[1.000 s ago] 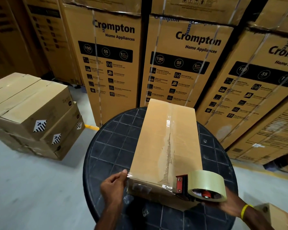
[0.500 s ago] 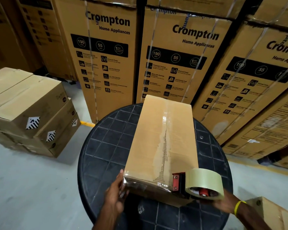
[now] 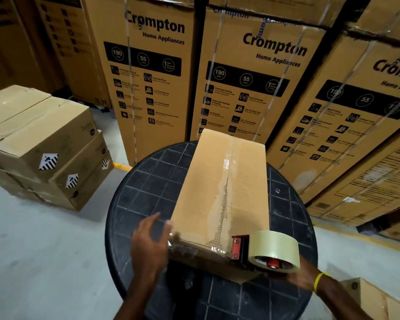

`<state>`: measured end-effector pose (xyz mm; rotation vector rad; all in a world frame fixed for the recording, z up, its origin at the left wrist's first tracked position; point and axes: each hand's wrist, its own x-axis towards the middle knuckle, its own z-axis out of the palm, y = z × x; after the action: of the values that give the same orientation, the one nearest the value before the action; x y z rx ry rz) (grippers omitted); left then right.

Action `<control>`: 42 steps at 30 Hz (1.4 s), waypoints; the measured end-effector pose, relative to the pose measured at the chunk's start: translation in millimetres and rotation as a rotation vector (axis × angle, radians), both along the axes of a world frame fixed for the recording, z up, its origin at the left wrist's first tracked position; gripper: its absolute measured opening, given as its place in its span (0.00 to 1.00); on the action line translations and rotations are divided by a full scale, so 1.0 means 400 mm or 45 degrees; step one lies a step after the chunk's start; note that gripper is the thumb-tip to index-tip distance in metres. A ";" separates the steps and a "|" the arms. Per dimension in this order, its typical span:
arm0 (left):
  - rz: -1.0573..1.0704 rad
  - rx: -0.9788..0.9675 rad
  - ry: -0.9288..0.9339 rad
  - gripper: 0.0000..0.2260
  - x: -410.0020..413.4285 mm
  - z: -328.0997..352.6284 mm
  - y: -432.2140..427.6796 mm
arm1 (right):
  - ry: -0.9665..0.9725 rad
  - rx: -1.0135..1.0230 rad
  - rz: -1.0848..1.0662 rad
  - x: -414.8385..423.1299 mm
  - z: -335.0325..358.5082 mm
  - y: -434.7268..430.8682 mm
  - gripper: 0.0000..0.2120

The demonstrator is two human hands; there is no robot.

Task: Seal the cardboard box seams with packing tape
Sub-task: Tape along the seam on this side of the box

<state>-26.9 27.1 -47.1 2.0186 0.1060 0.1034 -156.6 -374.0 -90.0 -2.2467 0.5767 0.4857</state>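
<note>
A long plain cardboard box [image 3: 206, 188] lies on a round black table [image 3: 148, 192], its top seam covered by clear tape [image 3: 226, 172]. At the box's near right corner sits a tape dispenser [image 3: 263, 252] with a red frame and a pale roll. My right hand [image 3: 293, 277] is mostly hidden beneath the roll and holds the dispenser from below. My left hand [image 3: 148, 241] rests against the box's near left corner, fingers spread, thumb touching the top edge where tape wraps over.
Tall printed appliance cartons [image 3: 157, 72] wall off the back and right. A stack of brown boxes [image 3: 44, 146] sits on the grey floor at left. Another small box [image 3: 376, 301] is at the lower right, beside the table.
My left hand has shifted from pinching the near left corner to lying spread along the box's left side. The dispenser stays at the near right corner; the view tilted slightly.
</note>
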 end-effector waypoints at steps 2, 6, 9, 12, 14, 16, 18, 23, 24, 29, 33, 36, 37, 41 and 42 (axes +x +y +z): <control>-0.573 0.301 -0.372 0.24 -0.052 0.023 -0.054 | -0.025 0.138 0.014 -0.012 -0.075 -0.056 0.50; -1.179 1.004 -0.639 0.42 -0.118 -0.009 -0.185 | 0.008 0.124 0.059 -0.019 -0.090 -0.096 0.49; -1.135 0.985 -0.495 0.43 -0.121 -0.023 -0.218 | -0.004 0.267 0.013 -0.008 0.050 0.003 0.50; -1.100 1.033 -0.516 0.44 -0.121 -0.033 -0.221 | -0.052 0.217 0.191 0.015 0.174 0.082 0.34; -1.108 1.015 -0.518 0.42 -0.120 -0.042 -0.217 | -0.107 0.239 0.261 0.029 0.190 0.087 0.28; -1.085 0.963 -0.577 0.36 -0.121 -0.049 -0.213 | -0.133 0.296 0.279 0.032 0.209 0.089 0.28; -1.081 0.946 -0.594 0.35 -0.122 -0.049 -0.211 | -0.139 0.294 0.305 0.025 0.231 0.078 0.29; -1.114 0.941 -0.540 0.38 -0.121 -0.052 -0.212 | -0.145 0.240 0.333 -0.026 0.296 0.028 0.38; -1.121 0.932 -0.549 0.36 -0.121 -0.054 -0.211 | -0.122 0.179 0.332 -0.035 0.301 0.012 0.37; -1.096 0.981 -0.588 0.32 -0.123 -0.072 -0.208 | -0.036 -0.016 0.382 -0.112 0.309 -0.110 0.25; -1.065 1.020 -0.612 0.33 -0.124 -0.061 -0.213 | -0.060 -0.048 0.293 -0.154 0.291 -0.162 0.35; -1.144 1.116 -0.446 0.44 -0.127 -0.053 -0.211 | -0.037 -0.103 0.262 -0.151 0.296 -0.144 0.26; -1.167 1.154 -0.386 0.44 -0.130 -0.033 -0.216 | -0.028 -0.079 0.255 -0.152 0.294 -0.141 0.23; -1.210 1.060 -0.307 0.23 -0.140 0.087 -0.318 | -0.066 -0.108 0.293 -0.160 0.268 -0.142 0.17; -1.257 0.959 -0.325 0.20 -0.145 0.100 -0.359 | -0.073 -0.102 0.302 -0.164 0.263 -0.144 0.16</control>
<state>-85.0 -116.4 -7.1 2.5304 -1.2395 -0.2667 -222.0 -431.5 15.3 -2.4110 0.3062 0.5216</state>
